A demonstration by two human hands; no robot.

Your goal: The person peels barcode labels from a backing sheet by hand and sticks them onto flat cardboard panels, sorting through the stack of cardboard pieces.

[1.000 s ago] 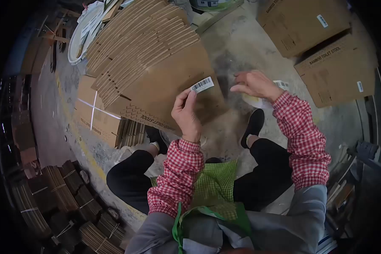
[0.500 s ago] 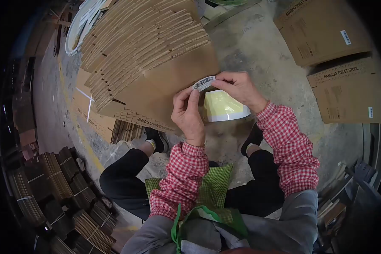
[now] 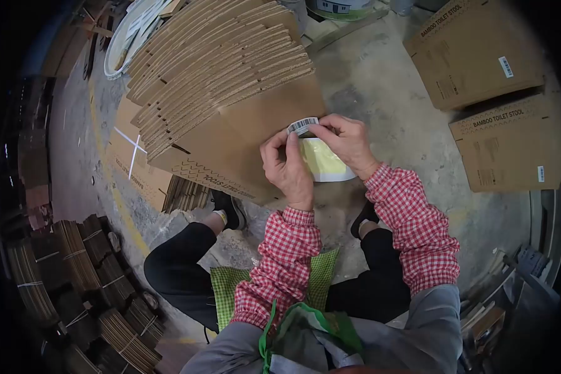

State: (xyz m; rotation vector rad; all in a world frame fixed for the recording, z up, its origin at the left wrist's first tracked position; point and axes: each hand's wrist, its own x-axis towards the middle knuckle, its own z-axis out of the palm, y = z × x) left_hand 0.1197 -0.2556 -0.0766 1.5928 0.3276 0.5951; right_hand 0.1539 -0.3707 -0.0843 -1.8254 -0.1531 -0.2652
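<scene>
I see white barcode label (image 3: pixel 303 125), black-striped, slightly bowed, over face of flattened carton (image 3: pixel 249 128); contact unclear. Left hand (image 3: pixel 288 167) pinches one end, right hand (image 3: pixel 350 144) other. Yellow-and-white sheet (image 3: pixel 324 161) near carton's right edge.

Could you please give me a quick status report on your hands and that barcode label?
Left hand and right hand pinching barcode label. Label at front carton, contact unclear. Yellow sheet beside right hand; nothing visibly blocking the label.

L grip (image 3: pixel 289 169), R grip (image 3: pixel 349 147) pinching.
</scene>
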